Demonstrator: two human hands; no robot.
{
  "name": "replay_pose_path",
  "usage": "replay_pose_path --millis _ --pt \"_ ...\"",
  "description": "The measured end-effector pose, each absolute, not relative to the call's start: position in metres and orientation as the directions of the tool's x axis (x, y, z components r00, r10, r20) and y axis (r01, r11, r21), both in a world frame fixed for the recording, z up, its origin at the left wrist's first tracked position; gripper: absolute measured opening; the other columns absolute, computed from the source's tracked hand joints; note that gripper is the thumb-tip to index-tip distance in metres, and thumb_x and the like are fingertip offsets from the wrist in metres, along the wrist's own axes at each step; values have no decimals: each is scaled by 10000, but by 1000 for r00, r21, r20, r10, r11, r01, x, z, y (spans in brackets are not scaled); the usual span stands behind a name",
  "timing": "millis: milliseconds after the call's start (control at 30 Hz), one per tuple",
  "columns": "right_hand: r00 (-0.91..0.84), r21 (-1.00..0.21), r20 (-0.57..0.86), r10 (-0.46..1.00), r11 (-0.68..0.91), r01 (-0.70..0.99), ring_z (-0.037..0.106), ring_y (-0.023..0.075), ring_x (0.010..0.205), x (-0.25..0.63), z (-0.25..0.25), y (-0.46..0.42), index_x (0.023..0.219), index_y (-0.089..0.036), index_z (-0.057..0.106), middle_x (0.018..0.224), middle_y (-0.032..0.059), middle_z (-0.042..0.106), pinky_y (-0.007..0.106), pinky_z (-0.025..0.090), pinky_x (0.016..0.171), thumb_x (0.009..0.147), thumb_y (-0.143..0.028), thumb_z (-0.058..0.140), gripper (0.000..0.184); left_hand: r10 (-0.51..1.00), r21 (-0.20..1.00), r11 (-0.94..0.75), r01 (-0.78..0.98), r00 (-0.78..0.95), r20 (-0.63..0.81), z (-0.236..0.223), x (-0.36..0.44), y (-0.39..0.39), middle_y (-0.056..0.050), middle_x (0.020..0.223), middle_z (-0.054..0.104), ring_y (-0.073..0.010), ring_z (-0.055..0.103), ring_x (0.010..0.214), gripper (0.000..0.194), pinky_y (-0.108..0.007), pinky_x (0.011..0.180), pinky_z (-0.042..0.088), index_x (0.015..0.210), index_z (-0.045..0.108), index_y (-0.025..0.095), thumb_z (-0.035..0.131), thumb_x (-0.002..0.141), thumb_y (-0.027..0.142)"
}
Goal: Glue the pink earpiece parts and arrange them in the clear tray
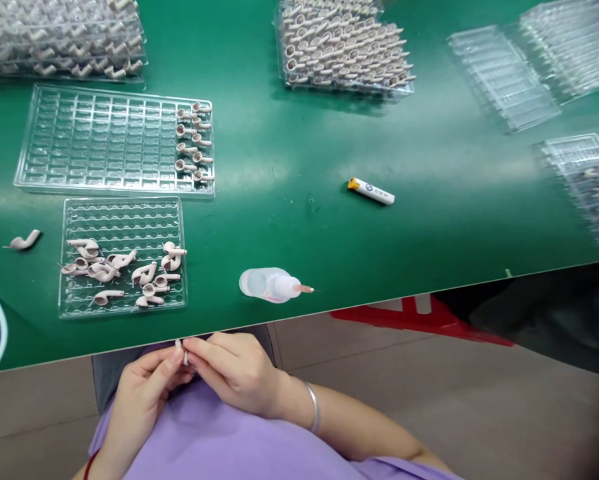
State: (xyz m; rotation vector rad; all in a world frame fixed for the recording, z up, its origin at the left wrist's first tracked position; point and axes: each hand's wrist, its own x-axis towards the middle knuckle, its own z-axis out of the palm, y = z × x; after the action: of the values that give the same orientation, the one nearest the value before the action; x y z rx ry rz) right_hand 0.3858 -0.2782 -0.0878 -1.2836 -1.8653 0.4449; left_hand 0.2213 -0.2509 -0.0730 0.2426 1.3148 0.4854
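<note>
Both hands are pinched together right at the table's near edge, left hand (146,387) and right hand (234,373) gripping one tiny pale beige plastic earbud-stem piece (182,352) standing roughly upright between their fingertips, about equally close to each.

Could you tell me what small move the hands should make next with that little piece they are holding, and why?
Probably lift the small pale part up over the table edge. The left hand and right hand pinch it together low over the lap, below the green table, while the glue bottle and the small tray of loose shells lie just ahead.
</note>
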Motion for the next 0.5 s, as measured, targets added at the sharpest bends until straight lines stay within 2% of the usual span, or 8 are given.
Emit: replay_pose_path --millis 333,500 --pt "-165 -649 433 886 433 626 571 114 502 385 -86 -278 1029 -94 654 630 20 659 244 443 464 925 -152 523 177 513 484 857 -180 197 -836 -73 220 -252 -63 772 770 -144 671 639 350 -214 644 557 790 799 189 891 537 412" --pt "-152 -672 413 898 413 614 573 116 507 384 -86 -277 1010 -101 654 638 27 670 241 453 477 920 -170 546 157 546 539 837 -92 207 -812 -73 214 -253 -68 770 762 -150 664 647 371 -231 665 553 827 798 181 856 588 458"
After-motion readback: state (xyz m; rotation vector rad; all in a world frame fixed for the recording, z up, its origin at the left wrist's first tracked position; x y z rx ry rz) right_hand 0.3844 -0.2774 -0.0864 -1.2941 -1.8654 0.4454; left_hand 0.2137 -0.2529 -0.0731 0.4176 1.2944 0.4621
